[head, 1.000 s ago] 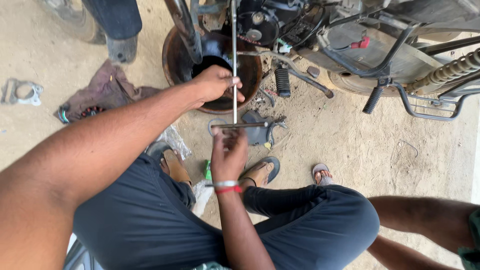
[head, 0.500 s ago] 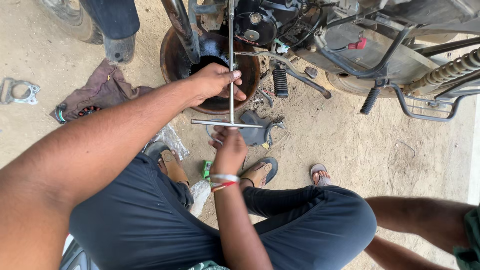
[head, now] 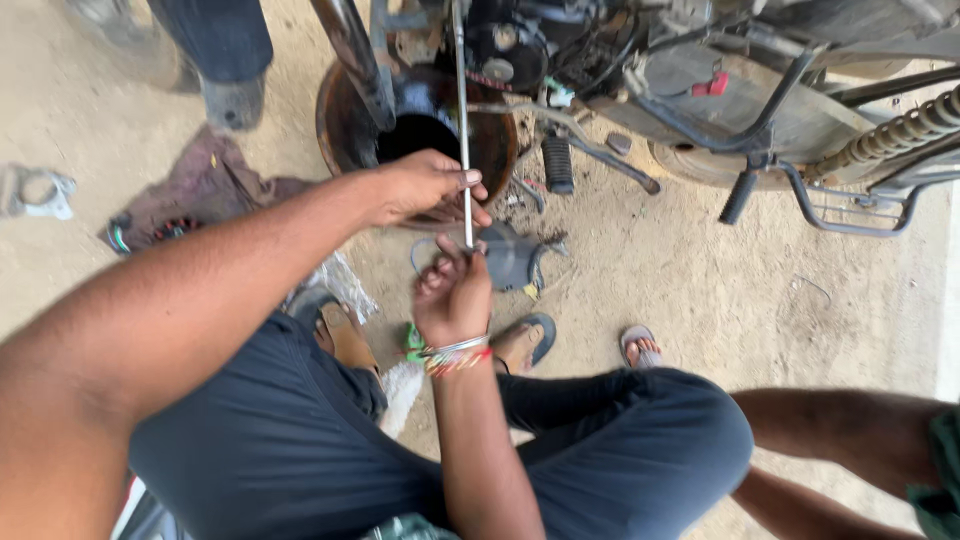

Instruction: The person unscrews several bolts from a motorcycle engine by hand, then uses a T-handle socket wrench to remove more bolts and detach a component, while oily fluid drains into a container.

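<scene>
- Long metal rod stands upright, top end seated in motorcycle engine; work looks midway.
- Left hand closed round shaft.
- Right hand pinches lower end, fingers half curled.

Crumpled clear plastic wrapper on sand by left knee; small green packet beside it

Crumpled brownish rag lies on the sandy ground, grey metal bracket off beside it, coiled suspension spring up top right.
</scene>
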